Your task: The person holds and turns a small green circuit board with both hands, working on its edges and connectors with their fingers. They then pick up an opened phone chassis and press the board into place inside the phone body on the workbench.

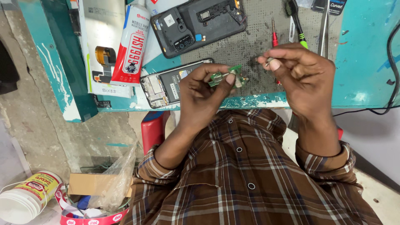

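A small circuit board (227,76) is sitting pinched in the left hand (206,93), with the right hand (304,77) at its three o'clock. An opened phone (166,85) is lying on the workbench (362,62) at nine o'clock, a glue tube (132,46) at ten, a phone back shell (198,25) at twelve.

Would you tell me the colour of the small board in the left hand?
Green circuit board, clearest in the head view.

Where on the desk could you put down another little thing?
The bare teal corner right of the tweezers, up to the black cable, is free. So is the grey mat between the phone back cover and red screwdriver. It is crowded around the glue tube and opened phone.
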